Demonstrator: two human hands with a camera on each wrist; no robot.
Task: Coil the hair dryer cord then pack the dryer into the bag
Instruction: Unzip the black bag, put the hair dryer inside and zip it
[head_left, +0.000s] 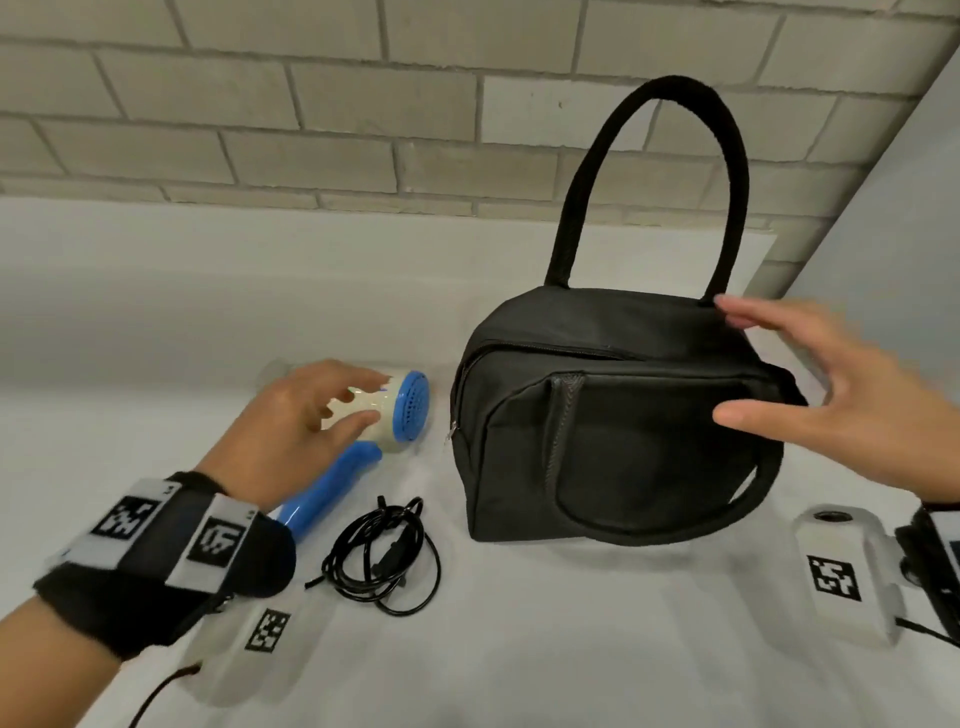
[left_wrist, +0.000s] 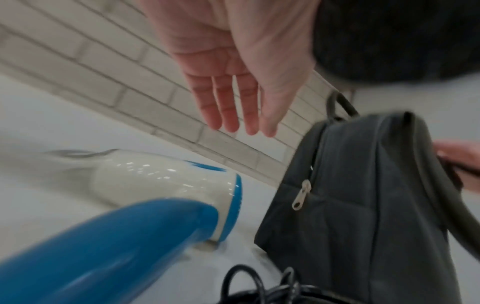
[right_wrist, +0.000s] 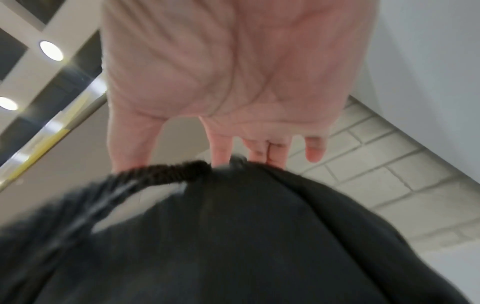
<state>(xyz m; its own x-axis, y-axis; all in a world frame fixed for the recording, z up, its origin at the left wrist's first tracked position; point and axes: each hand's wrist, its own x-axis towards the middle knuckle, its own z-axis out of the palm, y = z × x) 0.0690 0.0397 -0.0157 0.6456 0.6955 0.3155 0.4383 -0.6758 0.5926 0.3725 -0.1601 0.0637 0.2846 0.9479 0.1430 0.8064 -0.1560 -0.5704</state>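
The hair dryer (head_left: 387, 410) lies on the white table (head_left: 519, 649), with a cream body, a blue rear grille and a blue handle. My left hand (head_left: 358, 400) hovers over its body, fingers straight and spread; the left wrist view shows the left hand (left_wrist: 244, 123) clear above the dryer (left_wrist: 161, 181). The black cord (head_left: 382, 556) lies in a loose bundle by the handle. The black bag (head_left: 613, 415) stands to the right with its zipper looking closed. My right hand (head_left: 737, 364) is spread open over the bag's right end. In the right wrist view, the right hand (right_wrist: 197, 152) reaches past the bag (right_wrist: 233, 236).
A pale brick wall (head_left: 363, 104) runs close behind the table, and a plain wall (head_left: 909, 208) closes the right side. One bag handle (head_left: 649, 171) stands upright and the other hangs down the front. The zipper pull (left_wrist: 301, 195) sits at the bag's left end.
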